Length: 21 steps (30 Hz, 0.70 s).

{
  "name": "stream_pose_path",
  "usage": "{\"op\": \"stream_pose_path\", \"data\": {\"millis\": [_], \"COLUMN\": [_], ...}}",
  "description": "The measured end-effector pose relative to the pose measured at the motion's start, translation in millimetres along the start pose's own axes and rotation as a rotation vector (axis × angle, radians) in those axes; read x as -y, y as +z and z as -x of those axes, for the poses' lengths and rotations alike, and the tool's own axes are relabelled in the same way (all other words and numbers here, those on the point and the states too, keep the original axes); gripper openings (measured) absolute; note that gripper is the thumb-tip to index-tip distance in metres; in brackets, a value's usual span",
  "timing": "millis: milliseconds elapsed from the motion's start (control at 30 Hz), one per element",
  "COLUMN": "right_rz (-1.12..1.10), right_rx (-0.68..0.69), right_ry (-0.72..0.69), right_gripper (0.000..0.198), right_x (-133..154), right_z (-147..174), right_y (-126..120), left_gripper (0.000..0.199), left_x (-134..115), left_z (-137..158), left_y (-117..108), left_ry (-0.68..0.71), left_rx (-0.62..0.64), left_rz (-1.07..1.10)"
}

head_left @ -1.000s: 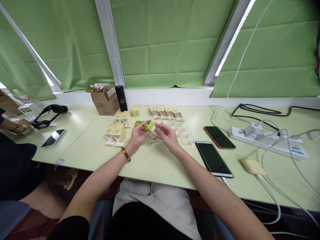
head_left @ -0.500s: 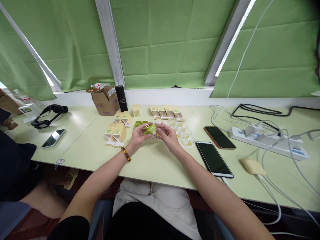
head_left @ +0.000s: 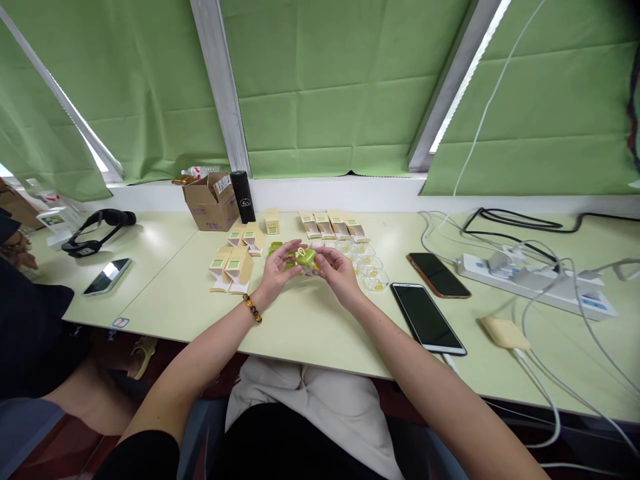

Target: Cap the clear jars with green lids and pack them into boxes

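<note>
- The left hand (head_left: 277, 267) and the right hand (head_left: 338, 270) meet above the middle of the pale green surface (head_left: 310, 327), both closed by the fingertips on one small green plastic piece with a yellow loop on top (head_left: 305, 257).
- The green piece is held off the surface, between the two hands, with the fingers curled around its sides; its underside cannot be made out.
- A brown beaded bracelet (head_left: 251, 309) sits on the left wrist.
- Just left of the hands lie small tan cardboard cartons with green labels (head_left: 231, 265), some opened; a further row of them (head_left: 333, 225) lies beyond the hands, toward the wall.
- Just right of the hands, clear plastic trays (head_left: 370, 267) lie close together on the surface.
- Right of the trays, two dark smartphones (head_left: 428, 316) lie flat, the nearer one close to the front edge.
- A white power strip with tangled white cables (head_left: 530, 280) takes up the right end of the surface.
- A brown cardboard box (head_left: 211, 200) and a black cylindrical flask (head_left: 243, 195) stand at the back edge by the window sill.
- Open surface lies between the hands and the front edge.
- On the adjoining surface to the left lie a black headset (head_left: 97, 229) and another phone (head_left: 107, 276); another person's hand (head_left: 15, 245) shows at the far left edge.
</note>
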State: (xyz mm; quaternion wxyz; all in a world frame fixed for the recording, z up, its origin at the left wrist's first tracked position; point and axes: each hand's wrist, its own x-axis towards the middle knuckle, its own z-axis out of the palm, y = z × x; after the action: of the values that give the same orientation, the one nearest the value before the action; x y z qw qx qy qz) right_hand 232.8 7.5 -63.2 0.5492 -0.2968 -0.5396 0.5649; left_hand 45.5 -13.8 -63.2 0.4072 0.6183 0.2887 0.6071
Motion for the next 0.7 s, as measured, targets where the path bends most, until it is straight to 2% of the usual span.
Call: {"op": "stream_pose_path", "data": {"millis": [333, 600, 700], "right_rz": [-0.039, 0.064, 0.068], "right_rx": [-0.007, 0.056, 0.081], "right_ry": [-0.061, -0.112, -0.123], "right_gripper": [0.057, 0.046, 0.050], "right_x": [0.4, 0.2, -0.8], "right_z": [1.7, 4.1, 3.3], "right_y": [0.2, 2.0, 1.0], "left_gripper": [0.055, 0.043, 0.041], "left_x": [0.3, 1.1, 0.0], "left_z": [2.3, 1.8, 1.7], "left_y": [10.1, 12.3, 9.8], "left_ry": [0.070, 0.016, 0.023], "left_rx": [-0.112, -0.129, -0.116], "left_rz": [-0.281, -0.300, -0.283]}}
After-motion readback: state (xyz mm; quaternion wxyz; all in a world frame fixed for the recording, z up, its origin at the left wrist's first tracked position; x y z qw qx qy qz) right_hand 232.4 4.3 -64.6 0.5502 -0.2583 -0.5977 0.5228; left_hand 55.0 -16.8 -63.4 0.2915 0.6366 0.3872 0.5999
